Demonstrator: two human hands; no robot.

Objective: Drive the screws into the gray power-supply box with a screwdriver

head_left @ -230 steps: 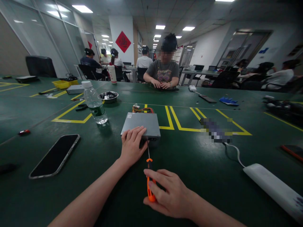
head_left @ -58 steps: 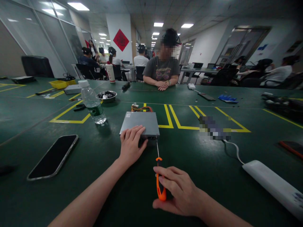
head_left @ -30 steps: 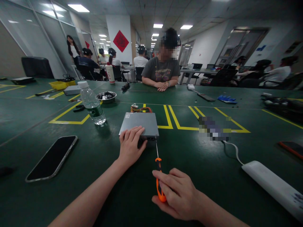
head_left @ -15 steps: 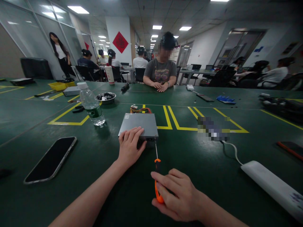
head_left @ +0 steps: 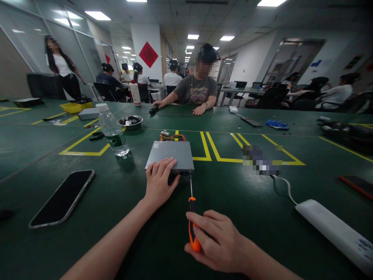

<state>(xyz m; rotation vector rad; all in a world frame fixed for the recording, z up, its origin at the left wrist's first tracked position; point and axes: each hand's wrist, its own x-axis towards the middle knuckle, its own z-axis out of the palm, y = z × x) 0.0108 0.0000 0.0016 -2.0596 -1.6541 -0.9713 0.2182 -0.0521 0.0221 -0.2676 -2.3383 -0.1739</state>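
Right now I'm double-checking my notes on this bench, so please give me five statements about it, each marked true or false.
1. The left hand rests on the grey metal box. True.
2. The right hand holds a pair of pliers. False: it holds an orange-and-black screwdriver.
3. The screwdriver's tip is at the left end of the box's near side. False: it is at the right end.
4. The metal bowl stands farther off than the water bottle. True.
5. The water bottle lies on its side. False: it stands upright, with its cap on.
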